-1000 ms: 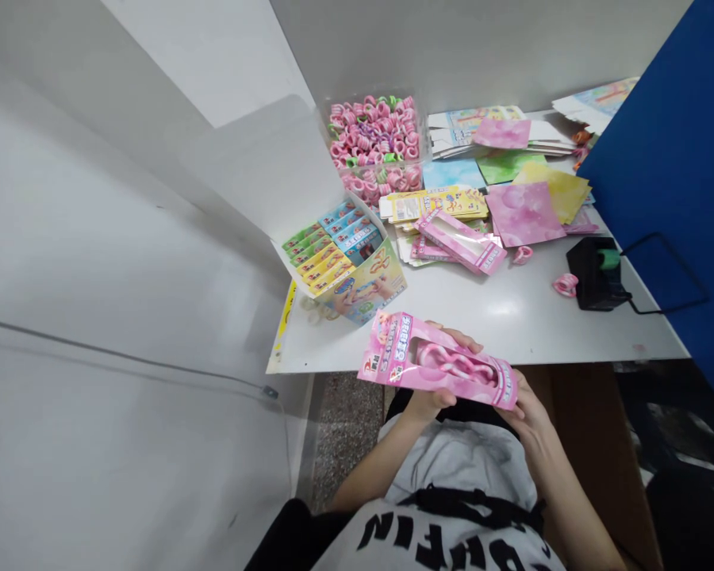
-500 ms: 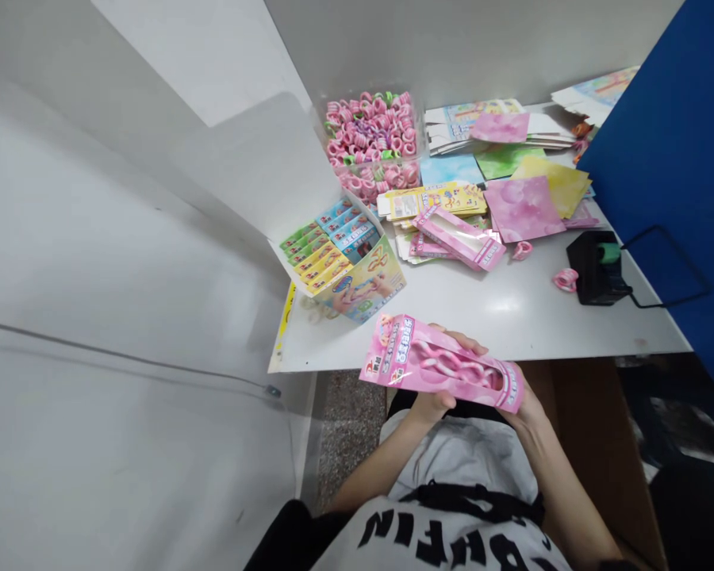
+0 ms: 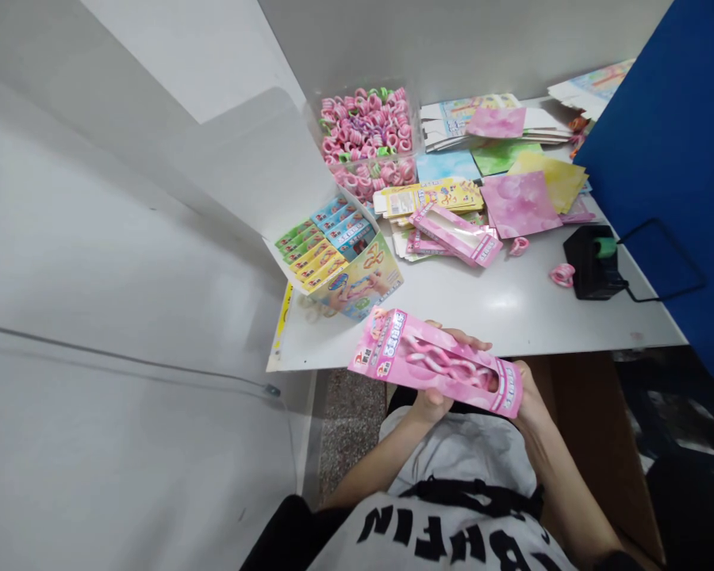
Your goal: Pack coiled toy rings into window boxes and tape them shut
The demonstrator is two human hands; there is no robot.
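A pink window box (image 3: 410,379) with twisted pink and white pieces showing through its window is held just off the table's front edge, its printed end to the left. My left hand (image 3: 433,404) grips its lower side, with the thumb in front and fingers behind it. Around the right end of the box is my right hand (image 3: 529,390), closed on it; part of that hand is hidden by the box. An open display carton (image 3: 362,281) holding rows of green, yellow and blue boxes stands on the table to the left.
A clear bin (image 3: 366,143) of pink and green rings stands at the back. Flattened yellow boxes (image 3: 446,196), an empty pink box (image 3: 457,235) and coloured cards (image 3: 520,205) lie in the middle. At the right are a black tape dispenser (image 3: 592,266) and loose rings (image 3: 562,275).
The held pink box has shifted slightly left and tilted, its left end a little higher and its right end a little lower. Both hands stay on it.
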